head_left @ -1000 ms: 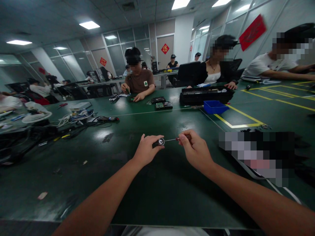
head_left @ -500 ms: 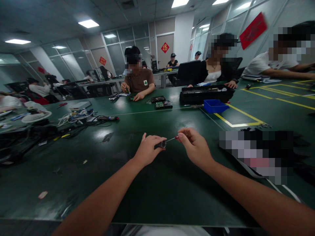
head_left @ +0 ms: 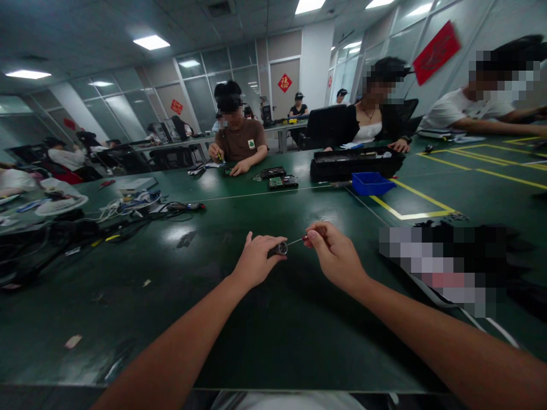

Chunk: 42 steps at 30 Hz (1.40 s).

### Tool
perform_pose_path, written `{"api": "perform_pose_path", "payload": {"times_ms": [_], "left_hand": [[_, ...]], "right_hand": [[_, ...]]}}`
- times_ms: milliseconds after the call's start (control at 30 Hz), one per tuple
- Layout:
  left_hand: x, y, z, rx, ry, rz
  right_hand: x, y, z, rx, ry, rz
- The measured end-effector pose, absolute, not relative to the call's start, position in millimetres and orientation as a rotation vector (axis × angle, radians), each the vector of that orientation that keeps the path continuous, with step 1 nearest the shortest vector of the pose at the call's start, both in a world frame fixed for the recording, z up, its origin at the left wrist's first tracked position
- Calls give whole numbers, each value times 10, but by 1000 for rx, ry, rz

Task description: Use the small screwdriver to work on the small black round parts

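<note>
Fingers of my left hand (head_left: 257, 259) are closed round a small dark cylindrical part (head_left: 281, 248), whose round end faces right. My right hand (head_left: 335, 250) grips a screwdriver (head_left: 305, 237) with a reddish handle. Its thin metal shaft points left, and the tip is at or very near the rim of the cylindrical part; whether it touches cannot be made out. Both hands are above the dark green table (head_left: 265, 330).
Across the table are a blue bin (head_left: 373, 184), a long black tray (head_left: 356, 164) and a green circuit board (head_left: 282, 181). Tangled cables (head_left: 128, 213) lie left, a dark bundle (head_left: 513, 256) right. A person in brown (head_left: 243, 136) sits opposite.
The screwdriver in my right hand has shifted slightly to the left. The cylindrical part's round end faces a little more toward the camera. My left hand has hardly moved.
</note>
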<state>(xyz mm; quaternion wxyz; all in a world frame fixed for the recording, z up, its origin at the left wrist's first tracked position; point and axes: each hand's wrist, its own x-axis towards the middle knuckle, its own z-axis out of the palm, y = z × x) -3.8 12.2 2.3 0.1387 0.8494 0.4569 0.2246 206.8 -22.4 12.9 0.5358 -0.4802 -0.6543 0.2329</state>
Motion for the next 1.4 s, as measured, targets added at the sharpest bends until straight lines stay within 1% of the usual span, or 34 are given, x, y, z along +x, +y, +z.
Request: {"api": "perform_pose_path", "payload": {"times_ms": [233,333,467,567,700,800,933,967,1000,1133,1400], "left_hand": [[-52,110,22,2394,1293,737],[-63,107,24,2384,1289,744],[-63,95,30,2388,1290,749],[-52,89,19,2396,1286,734],[-37,92,5,2398,1281,736],[-42,99,23,2367,1318,793],[-73,115,62,2380,1303,855],[-81,122,64,2382,1302,843],[-90,131,62,2379,1307,820],[-113,168,21,2362,1325,741],[-91,167,14,2370,1339,678]], "right_hand": [[2085,-239,184,-1204,-1543,555],[2099,-249,223,-1251,-1589,517],[2115,-261,228,-1172,-1645,527],[2116,-286,234,-1210,-1673,501],[2092,-288,226,-1233,-1626,486],[2074,-210,188,-1114,-1425,658],[2106,-37,112,-986,-1045,1125],[2124,2,88,-985,-979,1208],[2142,35,64,-1003,-933,1222],[2181,86,-11,-1071,-983,1056],[2114,-67,64,-1126,-1371,744]]}}
